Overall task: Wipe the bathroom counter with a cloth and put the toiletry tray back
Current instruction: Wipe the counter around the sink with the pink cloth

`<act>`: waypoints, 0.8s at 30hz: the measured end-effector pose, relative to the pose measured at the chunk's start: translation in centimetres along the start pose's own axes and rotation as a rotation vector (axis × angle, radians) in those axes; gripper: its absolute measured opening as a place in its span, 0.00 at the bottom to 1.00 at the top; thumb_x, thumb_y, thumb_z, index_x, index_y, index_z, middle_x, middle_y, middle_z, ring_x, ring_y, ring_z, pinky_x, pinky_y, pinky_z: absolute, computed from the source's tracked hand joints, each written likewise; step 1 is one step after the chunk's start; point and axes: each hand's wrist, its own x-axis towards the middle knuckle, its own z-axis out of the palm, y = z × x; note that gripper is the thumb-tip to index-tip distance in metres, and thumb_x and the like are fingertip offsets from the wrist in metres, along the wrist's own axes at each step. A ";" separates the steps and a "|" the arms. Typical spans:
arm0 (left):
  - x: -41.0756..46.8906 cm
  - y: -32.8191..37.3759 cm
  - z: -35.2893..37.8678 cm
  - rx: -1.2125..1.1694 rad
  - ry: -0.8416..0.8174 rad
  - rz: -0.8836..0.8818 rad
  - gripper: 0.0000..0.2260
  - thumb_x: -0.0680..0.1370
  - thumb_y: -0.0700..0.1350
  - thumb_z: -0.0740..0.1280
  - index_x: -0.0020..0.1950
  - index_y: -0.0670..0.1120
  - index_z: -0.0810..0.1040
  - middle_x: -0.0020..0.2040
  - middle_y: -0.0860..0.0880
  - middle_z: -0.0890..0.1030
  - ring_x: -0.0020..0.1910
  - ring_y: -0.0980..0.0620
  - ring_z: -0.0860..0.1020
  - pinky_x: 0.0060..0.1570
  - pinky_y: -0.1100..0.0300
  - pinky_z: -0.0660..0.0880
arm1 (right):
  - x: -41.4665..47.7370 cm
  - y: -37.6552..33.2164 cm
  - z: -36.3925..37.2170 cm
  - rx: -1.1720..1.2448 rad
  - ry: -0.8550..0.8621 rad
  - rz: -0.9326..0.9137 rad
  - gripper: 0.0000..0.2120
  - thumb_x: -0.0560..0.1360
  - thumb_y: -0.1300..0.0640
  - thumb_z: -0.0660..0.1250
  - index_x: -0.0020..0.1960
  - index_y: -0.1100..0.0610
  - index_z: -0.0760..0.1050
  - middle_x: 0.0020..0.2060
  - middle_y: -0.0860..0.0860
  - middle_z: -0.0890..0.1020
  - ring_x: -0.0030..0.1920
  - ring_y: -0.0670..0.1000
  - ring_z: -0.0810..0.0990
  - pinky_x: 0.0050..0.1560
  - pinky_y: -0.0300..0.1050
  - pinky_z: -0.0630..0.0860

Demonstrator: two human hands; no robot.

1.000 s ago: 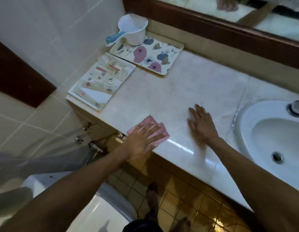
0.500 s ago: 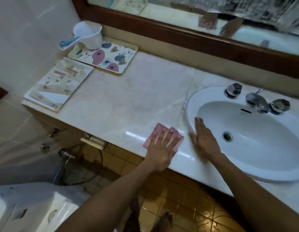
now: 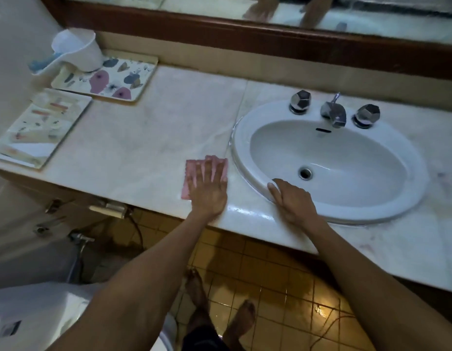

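**Cloth reaches the sink; trays not yet put back**

The pale counter (image 3: 169, 127) runs the length of the wall under the mirror, and the white sink (image 3: 420, 173) is set into its right half. At the back-left corner sits a floral tray (image 3: 133, 79) carrying a white dipper (image 3: 78, 51). The toiletry tray (image 3: 66, 130) lies just in front of it, against the left edge, well apart from the wiping.

The pink cloth (image 3: 188, 178) lies near the front edge, just beside the sink's left rim. Over the last second it has slid rightward along that edge from nearer the left end. The left grip (image 3: 207, 191) presses it flat with straight, spread fingers, clasping nothing. The right grip (image 3: 293, 201) has shifted off the bare counter and now braces on the sink's near rim, fingers bent over its lip.

I'd say the front strip left of the sink is covered, while the back and the right end may remain.
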 end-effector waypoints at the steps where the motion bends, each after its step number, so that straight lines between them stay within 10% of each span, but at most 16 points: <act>1: -0.9 1.7 0.7 0.014 -0.039 0.107 0.26 0.87 0.56 0.44 0.86 0.56 0.44 0.86 0.49 0.41 0.85 0.45 0.39 0.80 0.34 0.40 | -0.3 0.5 0.0 0.005 0.007 -0.004 0.23 0.83 0.39 0.44 0.62 0.49 0.72 0.47 0.49 0.81 0.48 0.58 0.80 0.45 0.49 0.67; 7: -3.3 -2.8 -0.7 0.104 -0.163 0.604 0.25 0.88 0.55 0.45 0.85 0.60 0.42 0.85 0.57 0.39 0.84 0.54 0.36 0.82 0.44 0.35 | -1.6 3.4 -0.5 -0.008 0.015 0.047 0.21 0.83 0.40 0.44 0.49 0.49 0.72 0.43 0.50 0.81 0.44 0.57 0.79 0.43 0.49 0.68; 16: -1.8 -1.2 0.7 0.037 0.071 0.106 0.26 0.87 0.55 0.43 0.86 0.55 0.45 0.86 0.52 0.46 0.85 0.49 0.45 0.82 0.41 0.43 | -2.2 4.5 0.0 -0.048 0.145 0.063 0.27 0.83 0.38 0.47 0.49 0.53 0.79 0.39 0.51 0.82 0.40 0.55 0.79 0.43 0.49 0.73; 24: -7.7 6.2 4.3 -0.008 -0.012 0.333 0.27 0.88 0.54 0.45 0.86 0.52 0.42 0.86 0.50 0.41 0.85 0.49 0.39 0.82 0.40 0.45 | -4.1 8.2 -1.1 -0.185 0.227 0.155 0.18 0.83 0.50 0.57 0.41 0.57 0.77 0.30 0.54 0.78 0.34 0.59 0.77 0.44 0.51 0.66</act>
